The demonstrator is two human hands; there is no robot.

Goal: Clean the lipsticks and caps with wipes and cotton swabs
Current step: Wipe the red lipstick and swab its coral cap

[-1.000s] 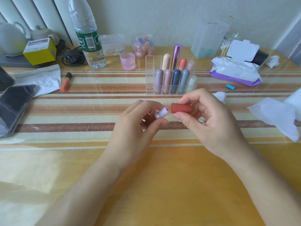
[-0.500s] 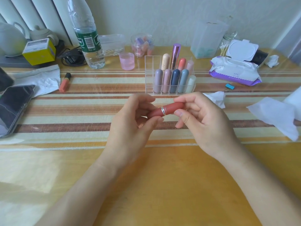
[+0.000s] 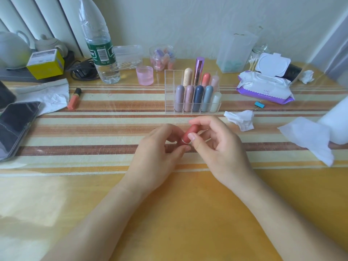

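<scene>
A brick-red lipstick (image 3: 189,134) with its cap on is held between both hands over the striped mat. My left hand (image 3: 160,151) grips its lower end, which is mostly hidden. My right hand (image 3: 220,147) pinches the cap between thumb and fingertips. Behind them a clear organizer (image 3: 170,91) holds several capped lipsticks (image 3: 198,97). An open pack of wipes (image 3: 263,87) lies at the back right, with a jar of cotton swabs (image 3: 253,62) behind it. Used white wipes lie at the right: a crumpled wipe (image 3: 241,120) and a flat wipe (image 3: 308,138).
A coral lipstick (image 3: 73,98) lies loose at the left on the mat, beside a tissue (image 3: 47,95) and a phone (image 3: 15,127). A water bottle (image 3: 99,49), a pink cup (image 3: 144,75) and a yellow box (image 3: 45,64) stand along the back.
The cap, held apart from the lipstick base a second ago, was pushed on. The closed lipstick has since tilted, cap end pointing away from me.
</scene>
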